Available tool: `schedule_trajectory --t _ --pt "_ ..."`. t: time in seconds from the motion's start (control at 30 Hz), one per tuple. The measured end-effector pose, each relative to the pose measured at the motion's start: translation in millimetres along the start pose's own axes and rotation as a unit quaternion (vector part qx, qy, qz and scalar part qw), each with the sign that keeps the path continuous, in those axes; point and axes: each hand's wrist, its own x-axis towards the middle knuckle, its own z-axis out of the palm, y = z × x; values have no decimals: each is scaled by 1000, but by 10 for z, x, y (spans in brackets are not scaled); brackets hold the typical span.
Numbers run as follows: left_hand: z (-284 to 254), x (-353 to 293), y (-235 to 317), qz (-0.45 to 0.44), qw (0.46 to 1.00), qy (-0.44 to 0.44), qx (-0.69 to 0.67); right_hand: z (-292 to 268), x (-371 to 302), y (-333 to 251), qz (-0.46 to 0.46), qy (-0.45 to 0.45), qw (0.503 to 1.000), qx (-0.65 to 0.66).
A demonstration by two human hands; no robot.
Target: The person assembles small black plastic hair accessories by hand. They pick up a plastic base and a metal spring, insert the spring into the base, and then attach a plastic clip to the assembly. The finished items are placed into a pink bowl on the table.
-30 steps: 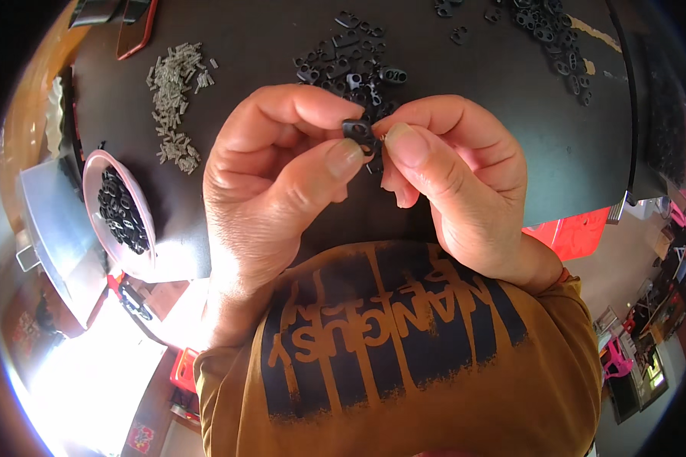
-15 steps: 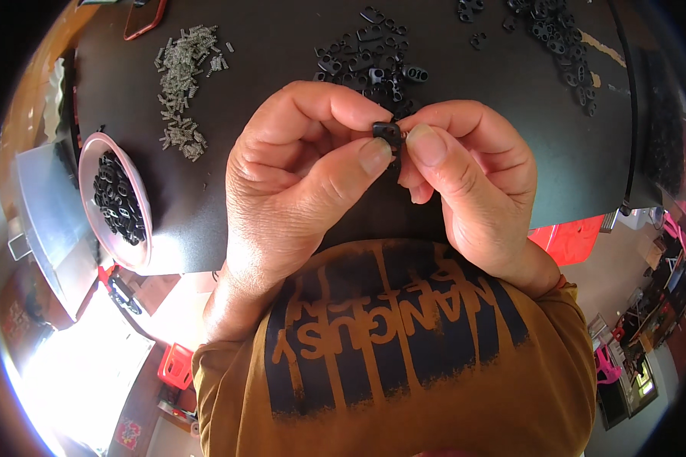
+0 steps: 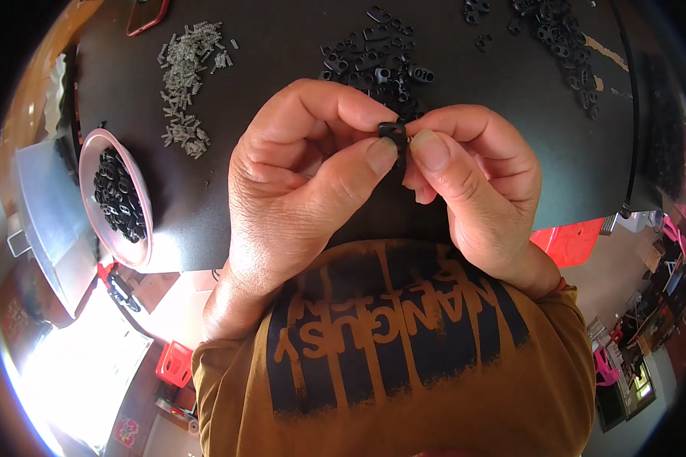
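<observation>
Above the near part of the dark table, my left hand [image 3: 293, 179] pinches a small black plastic cord-lock piece [image 3: 392, 131] between thumb and forefinger. A hole shows in the face of the piece. My right hand [image 3: 480, 171] is closed right beside it, thumb against forefinger. A thin sliver of something shows at those fingertips, mostly hidden, too small to name. Just beyond my hands lies a heap of black cord-lock parts [image 3: 370, 57]. To the left of my hands is a pile of small metal springs [image 3: 187, 84].
A pink-rimmed bowl [image 3: 91, 145] with black parts inside stands at the table's left edge. More black parts [image 3: 552, 34] lie at the far right. A red-edged phone [image 3: 146, 15] rests at the far left. Red stools [image 3: 568, 242] stand below the table's near edge.
The cord-lock piece has tilted slightly between my left fingers. Both hands keep their pinch close together; the whole view has shifted a little.
</observation>
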Motion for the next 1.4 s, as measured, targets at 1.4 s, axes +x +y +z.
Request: schedule_trajectory --t 1.4 --pt "-84 -163 8 45 991 -7 125 -71 -14 -25 -110 -61 973 -193"
